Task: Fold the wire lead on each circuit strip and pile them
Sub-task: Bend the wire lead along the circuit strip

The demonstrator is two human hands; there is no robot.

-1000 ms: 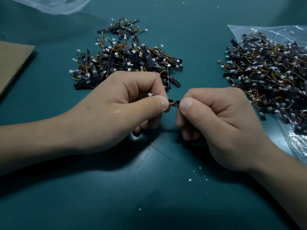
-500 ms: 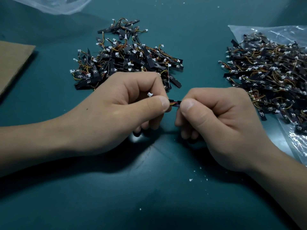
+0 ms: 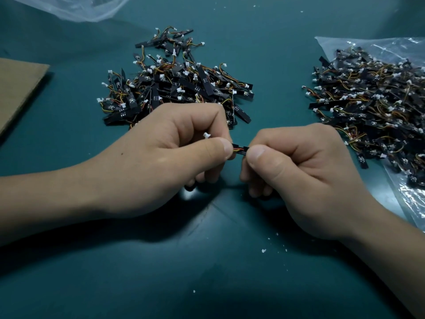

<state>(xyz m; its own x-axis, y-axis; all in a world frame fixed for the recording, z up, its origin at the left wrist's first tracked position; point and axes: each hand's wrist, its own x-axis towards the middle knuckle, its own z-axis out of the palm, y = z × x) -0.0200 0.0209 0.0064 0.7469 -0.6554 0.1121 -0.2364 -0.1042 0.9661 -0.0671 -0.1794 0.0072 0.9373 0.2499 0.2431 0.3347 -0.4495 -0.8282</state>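
- Nearest me, on the bare green worktop (image 3: 207, 279), a few white flecks (image 3: 263, 250) lie below the wrists.
- Just beyond, the left hand (image 3: 161, 157) and right hand (image 3: 299, 176) meet thumb to thumb. Both hands are curled tight, each pinching one end of a single circuit strip (image 3: 240, 150) held clear of the worktop.
- The left pinches the wire lead, whose white connector (image 3: 206, 135) pokes up above the thumb. The right grips the black end, probably bracing it so the lead bends back.
- Behind the left hand lies a loose pile (image 3: 179, 86), seemingly the finished strips, close enough to drop onto.
- Off right, a bigger heap (image 3: 377, 104) sits on a clear plastic bag (image 3: 404, 199), likely the supply.
- Far left, there's a cardboard sheet (image 3: 18, 88).
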